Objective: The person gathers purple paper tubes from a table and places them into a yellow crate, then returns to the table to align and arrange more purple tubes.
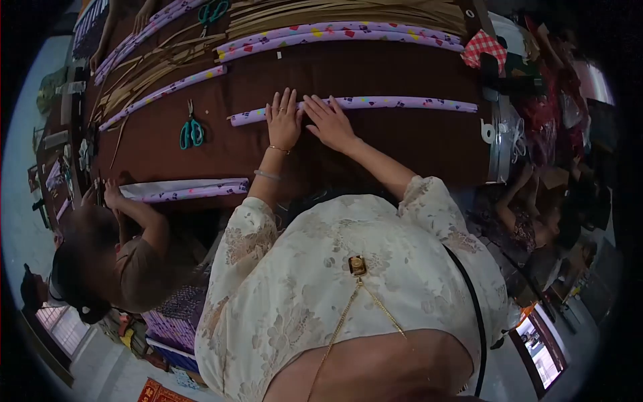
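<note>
A long thin roll of purple patterned paper or fabric (402, 102) lies crosswise on the brown table in front of me. My left hand (284, 122) rests flat on it left of its middle, fingers stretched out. Close beside it, my right hand (328, 122) presses on the same roll, fingers straight and pointing up and left. Both palms face down, and neither hand grips anything. What the roll is wrapped around, if anything, I cannot make out.
Teal-handled scissors (191, 132) lie to the left on the brown cloth (402, 151). More purple rolls (341, 37) and tan strips (348, 13) lie along the far side. A co-worker (134, 254) sits at left by another purple roll (194, 190). A white tape roll (487, 131) is at right.
</note>
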Demonstrator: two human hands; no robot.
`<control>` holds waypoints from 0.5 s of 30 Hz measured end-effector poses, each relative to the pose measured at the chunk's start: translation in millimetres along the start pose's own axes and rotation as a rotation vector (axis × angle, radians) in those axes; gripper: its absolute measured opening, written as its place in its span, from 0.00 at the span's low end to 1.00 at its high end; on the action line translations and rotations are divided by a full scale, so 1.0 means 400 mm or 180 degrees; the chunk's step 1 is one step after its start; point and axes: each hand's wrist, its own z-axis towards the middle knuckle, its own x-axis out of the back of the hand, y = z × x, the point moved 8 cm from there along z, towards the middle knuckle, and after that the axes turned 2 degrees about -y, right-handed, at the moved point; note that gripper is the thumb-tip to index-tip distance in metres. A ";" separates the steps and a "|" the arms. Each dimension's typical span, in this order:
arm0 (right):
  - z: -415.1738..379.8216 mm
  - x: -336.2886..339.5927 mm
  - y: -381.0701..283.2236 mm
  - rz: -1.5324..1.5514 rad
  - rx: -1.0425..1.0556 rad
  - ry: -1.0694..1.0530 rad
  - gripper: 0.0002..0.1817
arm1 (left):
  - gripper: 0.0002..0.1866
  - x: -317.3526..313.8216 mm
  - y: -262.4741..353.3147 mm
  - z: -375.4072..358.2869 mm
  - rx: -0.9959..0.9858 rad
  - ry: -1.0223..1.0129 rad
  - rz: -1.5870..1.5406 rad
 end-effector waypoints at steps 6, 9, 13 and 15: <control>-0.143 0.063 0.180 -0.0559 -0.0486 -0.0267 0.24 | 0.26 -0.010 -0.007 -0.002 0.0025 -0.0068 -0.0028; -0.273 0.154 0.348 -0.0830 -0.0964 -0.0247 0.25 | 0.26 -0.012 -0.011 -0.001 0.0061 -0.0139 -0.0024; -0.442 0.256 0.576 -0.1428 -0.1695 -0.0126 0.25 | 0.26 -0.011 -0.016 -0.002 0.0042 -0.0103 0.0023; -0.508 0.292 0.661 -0.1725 -0.2098 -0.0245 0.25 | 0.25 -0.009 -0.010 -0.003 0.0042 -0.0127 0.0100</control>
